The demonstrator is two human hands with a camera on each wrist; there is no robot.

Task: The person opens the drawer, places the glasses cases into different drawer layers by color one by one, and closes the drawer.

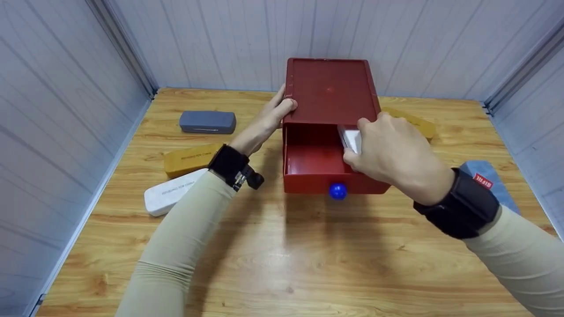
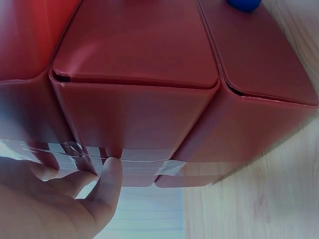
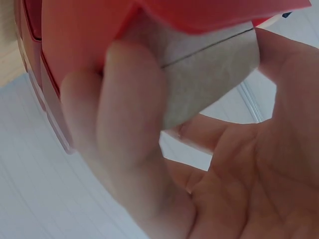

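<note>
The red box (image 1: 330, 90) stands at the back centre of the bench (image 1: 282, 259). Its drawer (image 1: 315, 165) is pulled out toward the person, blue knob (image 1: 337, 191) facing front.

Left hand (image 1: 275, 115): fingers straight, pressed flat against the left wall of the box, bracing it. The left wrist view shows the thumb (image 2: 108, 181) lying against the red wall over a strip of clear tape (image 2: 129, 159). It grasps nothing.

Right hand (image 1: 390, 152): fingers and thumb curled round a white case (image 1: 351, 138), held over the right side of the open drawer, partly under the front edge of the box top. The right wrist view confirms the grip: fingers (image 3: 124, 114) on one side of the case, thumb opposite.

Other items on the bench: a grey case (image 1: 207, 122), a yellow case (image 1: 189, 159) and a second white case (image 1: 169, 197) to the left; another yellow case (image 1: 418, 123) and a blue cloth (image 1: 487, 174) to the right.

Likely faults from this position:
- The case sits close to the box top edge; it may catch there if lifted or tilted.
- The case appears long for the drawer; laid askew, it may jam the drawer on closing.
- If the left hand eases off, a push on the drawer may slide the box back.
</note>
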